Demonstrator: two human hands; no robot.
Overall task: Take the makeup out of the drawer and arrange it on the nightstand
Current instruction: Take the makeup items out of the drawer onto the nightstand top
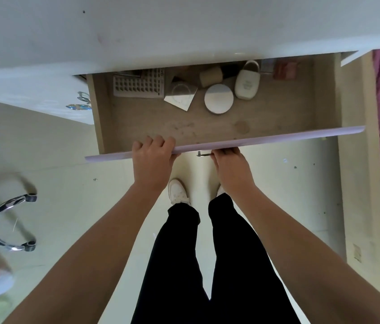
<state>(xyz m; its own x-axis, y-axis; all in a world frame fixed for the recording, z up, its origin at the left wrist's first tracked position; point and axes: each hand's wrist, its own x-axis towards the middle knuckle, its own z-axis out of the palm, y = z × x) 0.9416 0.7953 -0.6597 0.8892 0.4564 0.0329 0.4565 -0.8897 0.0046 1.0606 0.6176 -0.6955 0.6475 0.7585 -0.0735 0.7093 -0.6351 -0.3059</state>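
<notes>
Left grip [152, 152] clamps the lilac front edge [277, 136] of the pale wooden drawer [184, 127]; right grip [227, 157] curls round its small metal handle [204, 154]. The round white compact [218, 98] lies at the rear; overpulling could tip the drawer out.

The drawer [184, 130] is pulled open. A gridded palette [137, 85], silver square case [180, 97], round white compact [218, 98] and white tube [247, 83] are clustered at its back edge.
</notes>
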